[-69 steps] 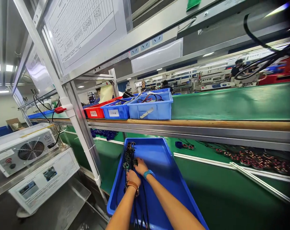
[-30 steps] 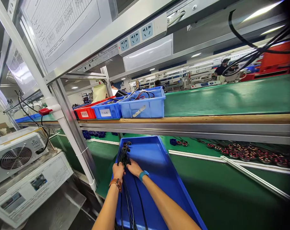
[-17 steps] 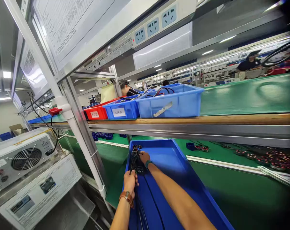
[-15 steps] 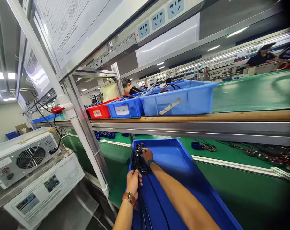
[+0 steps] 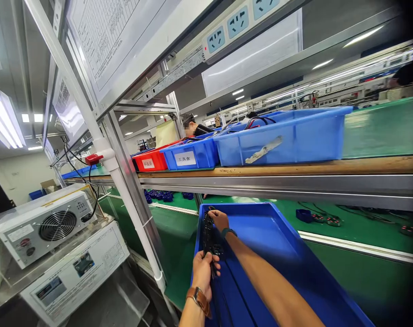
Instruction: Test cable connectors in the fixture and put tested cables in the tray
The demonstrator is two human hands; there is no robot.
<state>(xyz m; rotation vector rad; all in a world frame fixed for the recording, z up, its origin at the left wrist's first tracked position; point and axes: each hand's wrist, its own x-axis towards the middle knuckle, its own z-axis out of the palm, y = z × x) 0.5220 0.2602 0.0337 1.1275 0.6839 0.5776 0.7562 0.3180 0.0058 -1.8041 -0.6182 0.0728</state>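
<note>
A bundle of black cables (image 5: 209, 231) with small dark parts at its top lies along the left side of a large blue tray (image 5: 281, 240). My left hand (image 5: 205, 270), with a brown-strapped watch at the wrist, is closed round the cables below the dark parts. Farther up, my right hand (image 5: 220, 220), wearing a dark wristband, has its fingers pinched at the top end of the bundle. What exactly the right fingertips hold is too small to make out.
Above the tray runs a shelf edge (image 5: 295, 167) bearing a red bin (image 5: 151, 161) and blue bins (image 5: 281, 141). A white post (image 5: 131, 204) and a fan-cooled machine (image 5: 52, 222) stand left. Dark coiled parts (image 5: 333, 221) lie on the green surface. A person is behind the bins.
The view has shifted, so shelf, bins and post sit differently in it. My right hand has moved to the top end of the bundle. My left hand still grips the cables.
</note>
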